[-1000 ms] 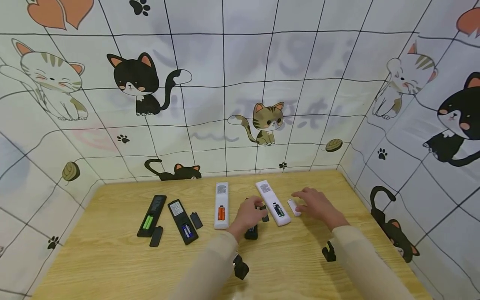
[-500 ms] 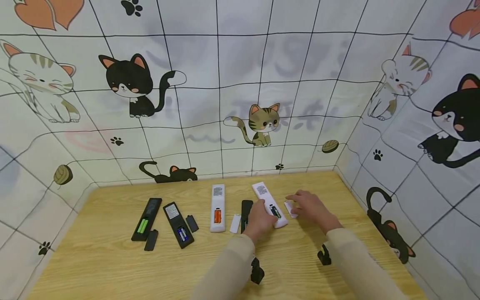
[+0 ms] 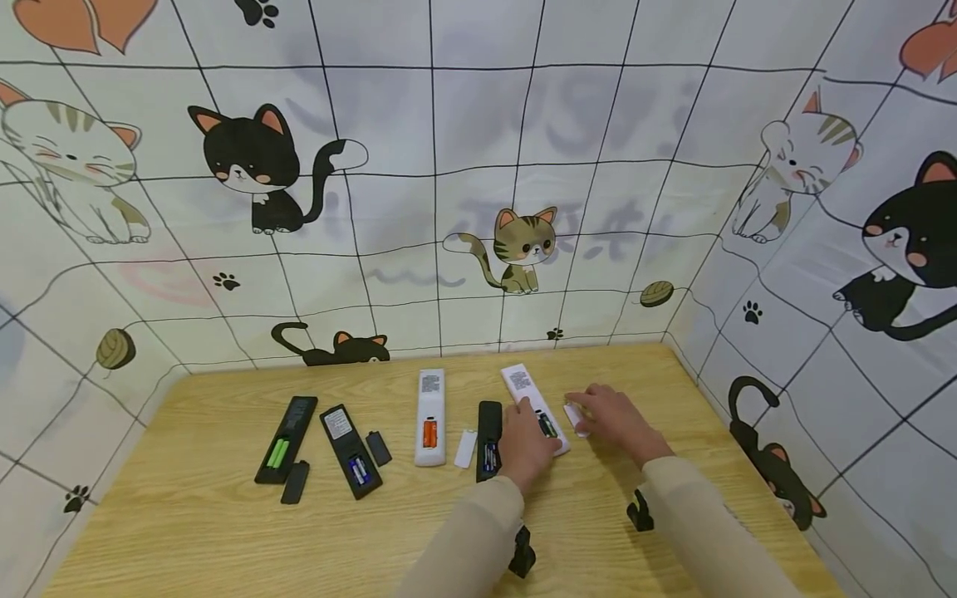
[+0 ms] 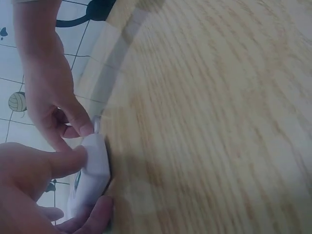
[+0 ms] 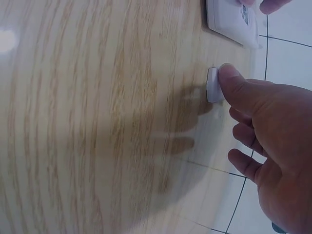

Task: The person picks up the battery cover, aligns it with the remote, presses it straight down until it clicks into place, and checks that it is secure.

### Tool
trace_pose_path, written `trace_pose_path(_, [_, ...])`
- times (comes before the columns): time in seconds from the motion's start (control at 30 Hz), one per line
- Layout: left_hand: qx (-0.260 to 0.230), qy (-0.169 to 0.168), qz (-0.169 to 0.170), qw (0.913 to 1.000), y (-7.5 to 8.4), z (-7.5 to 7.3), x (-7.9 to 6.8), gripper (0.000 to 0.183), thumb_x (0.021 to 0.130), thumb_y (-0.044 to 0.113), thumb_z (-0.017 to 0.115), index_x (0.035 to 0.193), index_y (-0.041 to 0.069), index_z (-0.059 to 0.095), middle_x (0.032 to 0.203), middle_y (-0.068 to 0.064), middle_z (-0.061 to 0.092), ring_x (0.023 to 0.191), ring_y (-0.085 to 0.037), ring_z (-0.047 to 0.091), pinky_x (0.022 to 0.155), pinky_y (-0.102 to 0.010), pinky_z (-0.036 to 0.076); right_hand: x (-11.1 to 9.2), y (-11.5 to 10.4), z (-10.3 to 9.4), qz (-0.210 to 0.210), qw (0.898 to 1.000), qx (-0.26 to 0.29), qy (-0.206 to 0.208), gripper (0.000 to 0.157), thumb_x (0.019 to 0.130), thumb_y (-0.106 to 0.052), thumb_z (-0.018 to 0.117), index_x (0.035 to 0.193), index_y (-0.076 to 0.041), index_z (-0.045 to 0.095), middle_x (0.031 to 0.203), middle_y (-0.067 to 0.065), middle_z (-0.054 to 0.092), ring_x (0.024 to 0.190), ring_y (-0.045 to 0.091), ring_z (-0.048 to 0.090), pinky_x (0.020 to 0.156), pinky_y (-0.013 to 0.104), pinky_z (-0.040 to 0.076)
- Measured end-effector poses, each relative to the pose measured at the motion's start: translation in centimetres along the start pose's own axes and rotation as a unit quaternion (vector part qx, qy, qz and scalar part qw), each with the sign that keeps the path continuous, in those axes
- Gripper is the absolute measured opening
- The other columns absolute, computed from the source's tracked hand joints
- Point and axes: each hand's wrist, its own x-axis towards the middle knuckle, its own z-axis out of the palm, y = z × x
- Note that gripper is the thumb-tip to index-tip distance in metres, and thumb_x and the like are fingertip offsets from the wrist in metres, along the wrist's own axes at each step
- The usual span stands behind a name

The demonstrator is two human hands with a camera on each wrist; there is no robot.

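My left hand [image 3: 527, 446] holds the lower part of a white remote control [image 3: 519, 379] that lies back up, its battery bay uncovered. In the left wrist view, the thumb rests on one side of that remote [image 4: 95, 168] and the fingers curl at the other. To its right, my right hand [image 3: 617, 418] pinches a small white battery cover [image 3: 573, 419]. The right wrist view shows the thumb against this cover [image 5: 213, 86], close over the wood. Left of my left hand lies a black remote [image 3: 489, 419] with batteries showing, partly hidden by the hand.
Another white remote [image 3: 429, 399] with an orange battery lies further left, a loose white cover [image 3: 465, 448] beside it. Two black remotes, one with green batteries [image 3: 277, 453], one with blue [image 3: 360, 471], lie on the left with black covers [image 3: 295, 482]. Cat-print cloth walls enclose the table [image 3: 314, 556].
My left hand has moved right, from above the black remote to the right-hand white remote, uncovering the black remote and a white cover. My right hand stays at its cover.
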Motion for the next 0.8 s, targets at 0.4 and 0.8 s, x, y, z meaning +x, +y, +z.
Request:
trace_pose_path(0.4, [0.036,-0.012,0.011,0.9992,-0.1,0.3,0.8,0.085,0.076,0.022,0.083,0.147,0.005,0.039,0.128,-0.017,0.06,0.111,-0.03,0.061,0.088,-0.045,0.053,0.1,-0.1,0.0,0.02,1.0,0.003,-0.024,0.046,0.087,-0.028,0.073,0.13,-0.017,0.062,0.102,0.006,0.06,0.094,0.023,0.054,0.083,0.048,0.047])
trace_pose_path(0.8, [0.082,0.014,0.014,0.9965,0.3,1.4,0.6,0.066,0.075,0.044,0.082,0.123,0.009,0.052,0.092,-0.007,0.063,0.08,-0.022,0.058,0.061,-0.039,0.048,-0.2,0.5,0.1,0.03,0.999,0.015,-0.026,0.044,0.085,-0.026,0.075,0.125,-0.015,0.062,0.097,0.004,0.062,0.088,0.021,0.057,0.081,0.048,0.048])
